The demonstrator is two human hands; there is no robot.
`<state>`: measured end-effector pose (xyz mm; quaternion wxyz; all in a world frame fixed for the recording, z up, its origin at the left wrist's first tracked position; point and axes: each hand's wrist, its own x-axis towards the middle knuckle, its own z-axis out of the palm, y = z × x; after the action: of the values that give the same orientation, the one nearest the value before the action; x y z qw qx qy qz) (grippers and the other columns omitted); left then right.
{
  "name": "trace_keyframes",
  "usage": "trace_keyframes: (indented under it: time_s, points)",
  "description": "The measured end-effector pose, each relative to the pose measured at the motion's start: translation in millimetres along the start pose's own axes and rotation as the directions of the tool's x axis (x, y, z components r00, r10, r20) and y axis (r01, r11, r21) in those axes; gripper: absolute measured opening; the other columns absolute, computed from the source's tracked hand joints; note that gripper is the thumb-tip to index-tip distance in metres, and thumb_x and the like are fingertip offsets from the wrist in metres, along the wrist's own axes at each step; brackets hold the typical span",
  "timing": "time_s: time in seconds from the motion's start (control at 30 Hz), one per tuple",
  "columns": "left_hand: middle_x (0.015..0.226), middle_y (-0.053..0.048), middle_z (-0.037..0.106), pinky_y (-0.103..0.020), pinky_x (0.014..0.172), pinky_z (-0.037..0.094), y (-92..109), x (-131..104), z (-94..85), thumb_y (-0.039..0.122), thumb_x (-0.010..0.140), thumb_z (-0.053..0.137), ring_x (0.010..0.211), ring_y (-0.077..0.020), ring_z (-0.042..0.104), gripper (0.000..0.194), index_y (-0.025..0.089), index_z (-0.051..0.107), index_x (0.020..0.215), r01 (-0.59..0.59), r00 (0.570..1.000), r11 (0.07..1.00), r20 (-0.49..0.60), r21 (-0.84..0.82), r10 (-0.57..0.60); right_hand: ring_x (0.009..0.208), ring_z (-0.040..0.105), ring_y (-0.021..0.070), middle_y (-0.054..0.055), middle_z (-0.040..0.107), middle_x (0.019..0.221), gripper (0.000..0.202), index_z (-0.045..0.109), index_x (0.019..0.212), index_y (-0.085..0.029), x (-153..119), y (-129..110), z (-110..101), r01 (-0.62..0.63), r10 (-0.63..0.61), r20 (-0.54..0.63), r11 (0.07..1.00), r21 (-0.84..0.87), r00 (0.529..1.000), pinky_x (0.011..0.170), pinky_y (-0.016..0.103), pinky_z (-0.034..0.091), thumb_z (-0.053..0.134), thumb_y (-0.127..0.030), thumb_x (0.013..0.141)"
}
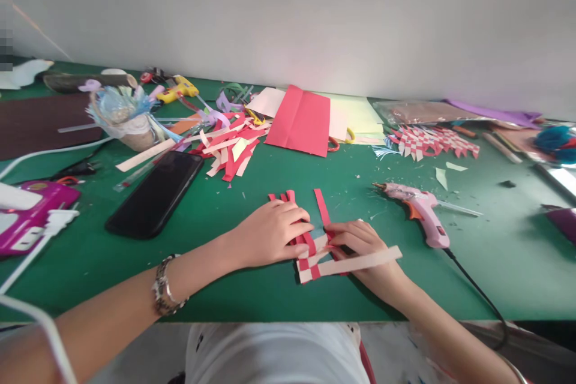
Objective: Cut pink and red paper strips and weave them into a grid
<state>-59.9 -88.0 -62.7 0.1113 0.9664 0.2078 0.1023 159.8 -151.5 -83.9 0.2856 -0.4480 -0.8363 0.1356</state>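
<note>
A small woven piece of red and pale paper strips (310,273) lies on the green table between my hands, its lower corner checkered. My left hand (274,231) rests over its left side, fingers closed down on the red strips, whose ends stick out above. From the right, my right hand (360,246) pinches the strips near the middle of the weave. One loose red strip (322,207) points up and away beside my right fingertips. A long pale strip (369,260) runs out of the weave to the right, across the back of my right hand.
A pink glue gun (420,207) lies to the right, its black cord trailing over the table edge. A black phone (157,192) is at left, near a purple power strip (36,216). Behind are loose strips (236,147), a folded red sheet (299,120) and woven checkered pieces (434,142).
</note>
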Motion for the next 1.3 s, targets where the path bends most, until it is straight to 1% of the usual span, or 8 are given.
trace_keyframes:
  time_s: [0.17,0.27,0.4,0.57,0.7,0.87,1.1,1.3]
  points:
    - [0.104,-0.006,0.057,-0.034,0.083,0.032,10,5,0.6,0.039,0.089,0.039,0.096,-0.0203,0.048,0.032,0.017,0.062,0.093,0.058,0.998,0.998,-0.031,-0.033,-0.059,0.079,0.056,0.0136,0.005,0.064,0.095,0.009,0.055,0.079,-0.019,0,1,4,0.021,-0.020,-0.020,1.000,0.012,1.000,0.073,0.031,0.043,0.051,-0.011,0.081]
    - [0.098,-0.005,0.057,-0.033,0.079,0.032,15,8,2.2,0.044,0.087,0.041,0.091,-0.0196,0.049,0.034,0.017,0.059,0.097,0.068,0.998,0.997,0.017,-0.037,-0.068,0.080,0.056,0.0145,0.006,0.063,0.096,0.008,0.055,0.080,-0.019,0,1,3,0.026,-0.026,0.001,0.999,-0.038,1.000,0.071,0.031,0.043,0.050,-0.013,0.082]
    - [0.097,-0.005,0.054,-0.031,0.076,0.034,16,11,3.7,0.041,0.086,0.046,0.088,-0.0190,0.050,0.032,0.018,0.055,0.106,0.084,0.993,0.996,0.085,-0.043,-0.080,0.095,0.054,0.0195,0.008,0.060,0.107,0.007,0.055,0.083,-0.018,-1,0,1,0.042,-0.033,0.063,0.988,-0.146,0.997,0.077,0.035,0.041,0.048,-0.016,0.084]
    - [0.114,-0.006,0.050,-0.032,0.079,0.035,1,11,3.1,0.037,0.088,0.043,0.092,-0.0198,0.049,0.030,0.023,0.053,0.113,-0.084,0.991,0.995,0.108,0.045,0.079,0.097,0.054,0.0168,0.005,0.061,0.109,0.010,0.053,0.087,-0.020,-2,-3,0,0.042,-0.025,0.080,0.975,-0.217,0.997,0.092,0.041,0.030,0.044,-0.016,0.087]
    - [0.124,-0.003,0.048,-0.032,0.077,0.035,-7,8,3.7,0.030,0.093,0.032,0.091,-0.0181,0.048,0.032,0.027,0.050,0.119,-0.187,0.980,0.973,0.095,0.137,0.175,0.095,0.054,0.0171,0.005,0.061,0.108,0.013,0.054,0.084,-0.020,-4,-5,1,0.045,-0.027,0.067,0.959,-0.278,0.997,0.094,0.042,0.026,0.042,-0.018,0.088]
    - [0.122,-0.001,0.050,-0.031,0.074,0.037,-4,8,3.8,0.028,0.093,0.030,0.090,-0.0172,0.048,0.032,0.028,0.051,0.117,-0.200,0.978,0.962,0.093,0.187,0.185,0.092,0.054,0.0178,0.007,0.061,0.107,0.016,0.055,0.085,-0.019,-4,-6,1,0.050,-0.035,0.056,0.954,-0.297,0.998,0.091,0.041,0.029,0.039,-0.018,0.089]
    - [0.114,-0.003,0.055,-0.030,0.072,0.037,0,6,4.8,0.027,0.090,0.036,0.087,-0.0172,0.049,0.030,0.022,0.051,0.116,-0.193,0.981,0.954,0.061,0.228,0.184,0.094,0.053,0.0183,0.007,0.060,0.107,0.016,0.056,0.086,-0.020,-5,-5,3,0.030,-0.020,0.037,0.955,-0.296,0.999,0.089,0.039,0.030,0.040,-0.017,0.088]
    - [0.105,-0.003,0.058,-0.030,0.069,0.038,1,8,4.4,0.028,0.087,0.042,0.082,-0.0165,0.049,0.026,0.018,0.056,0.106,-0.181,0.983,0.961,0.037,0.211,0.177,0.094,0.052,0.0190,0.007,0.058,0.106,0.014,0.055,0.085,-0.021,-5,-5,3,0.019,-0.008,0.041,0.958,-0.285,0.999,0.085,0.039,0.032,0.041,-0.018,0.087]
